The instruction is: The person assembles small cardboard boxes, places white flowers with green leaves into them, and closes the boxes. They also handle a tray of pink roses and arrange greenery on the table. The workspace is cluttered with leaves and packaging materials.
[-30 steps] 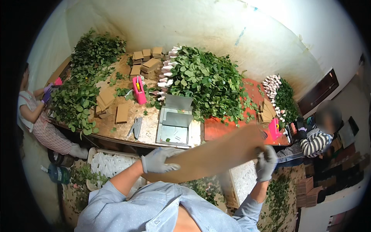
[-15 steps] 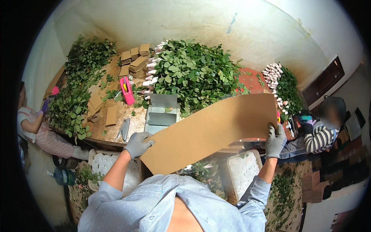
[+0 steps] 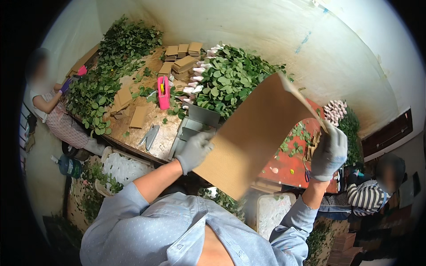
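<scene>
A long sheet of corrugated cardboard [image 3: 248,137] spans the space between my hands, bent upward in a curve. My left hand [image 3: 195,150], in a grey glove, grips its near left end. The gloved right hand [image 3: 329,150] is closed on the raised right end. Just beyond my left hand stands a grey metal box form [image 3: 181,137] on the table, partly covered by that hand. Behind the sheet lies a big heap of leafy stems [image 3: 239,80] with white-wrapped heads along its left side.
A pink tape dispenser [image 3: 163,93], a grey stapler [image 3: 150,136] and folded cardboard pieces [image 3: 183,64] lie on the wooden table [image 3: 171,122]. Scissors [image 3: 306,174] rest on the red surface [image 3: 284,170]. Co-workers stand left [image 3: 49,106] and right [image 3: 368,190]. White bins [image 3: 275,208] sit below.
My right hand has risen and lifted its end of the cardboard, bending the sheet more sharply. My left hand has shifted right, toward the metal form. The whole view has tilted.
</scene>
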A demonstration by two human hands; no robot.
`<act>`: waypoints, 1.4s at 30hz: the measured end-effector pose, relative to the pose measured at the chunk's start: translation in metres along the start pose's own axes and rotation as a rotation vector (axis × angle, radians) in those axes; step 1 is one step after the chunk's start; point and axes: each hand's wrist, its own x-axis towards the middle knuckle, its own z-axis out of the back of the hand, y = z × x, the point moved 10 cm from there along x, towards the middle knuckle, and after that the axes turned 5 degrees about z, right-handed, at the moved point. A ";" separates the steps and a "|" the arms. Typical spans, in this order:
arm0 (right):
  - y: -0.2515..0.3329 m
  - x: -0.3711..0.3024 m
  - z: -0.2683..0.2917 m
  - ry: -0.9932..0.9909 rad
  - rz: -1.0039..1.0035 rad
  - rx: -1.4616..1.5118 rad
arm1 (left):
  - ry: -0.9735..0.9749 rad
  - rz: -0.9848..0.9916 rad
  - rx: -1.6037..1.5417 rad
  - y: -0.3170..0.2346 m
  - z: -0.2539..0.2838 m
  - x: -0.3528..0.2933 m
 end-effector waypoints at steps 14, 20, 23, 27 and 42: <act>0.144 -0.021 -0.292 1.032 0.205 0.128 | 0.465 0.097 -0.360 0.009 0.047 0.001; 0.157 0.042 -0.269 1.063 0.185 0.068 | 0.735 0.071 -0.704 -0.009 0.073 -0.004; 0.161 0.088 -0.243 0.963 0.149 0.096 | 0.817 -0.022 -0.674 -0.036 0.095 0.000; 0.183 0.076 -0.276 1.052 0.153 0.248 | 0.895 -0.026 -0.761 -0.055 0.125 0.007; 0.202 -0.060 -0.431 1.071 -0.051 0.473 | 0.462 0.195 0.237 0.135 0.182 0.098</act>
